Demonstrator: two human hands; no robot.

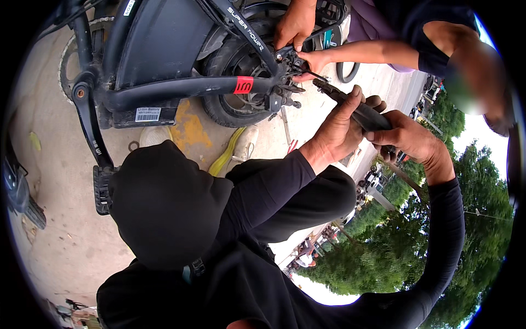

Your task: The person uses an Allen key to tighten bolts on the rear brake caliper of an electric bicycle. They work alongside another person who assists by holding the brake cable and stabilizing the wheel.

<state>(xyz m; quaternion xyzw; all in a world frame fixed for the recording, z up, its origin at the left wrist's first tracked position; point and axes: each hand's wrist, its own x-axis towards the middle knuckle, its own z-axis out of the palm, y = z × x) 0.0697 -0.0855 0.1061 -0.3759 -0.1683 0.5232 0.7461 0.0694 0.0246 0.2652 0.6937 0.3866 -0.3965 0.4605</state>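
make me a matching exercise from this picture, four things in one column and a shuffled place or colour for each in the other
Things:
1. tool
2. frame band
3. pedal
4. trees

Places and colours:
A. green
B. at the end of the crank
C. in the left hand and right hand
D. red

Pairs: 1-C, 2-D, 3-B, 4-A

Passage: gap above pavement (301, 112), one o'clock, between wheel (230, 112) and left hand (341, 132). Obstacles: co-worker's hands (296, 26), twelve to one; bicycle frame (183, 91), ten to eleven; dark held tool (368, 116), two o'clock.
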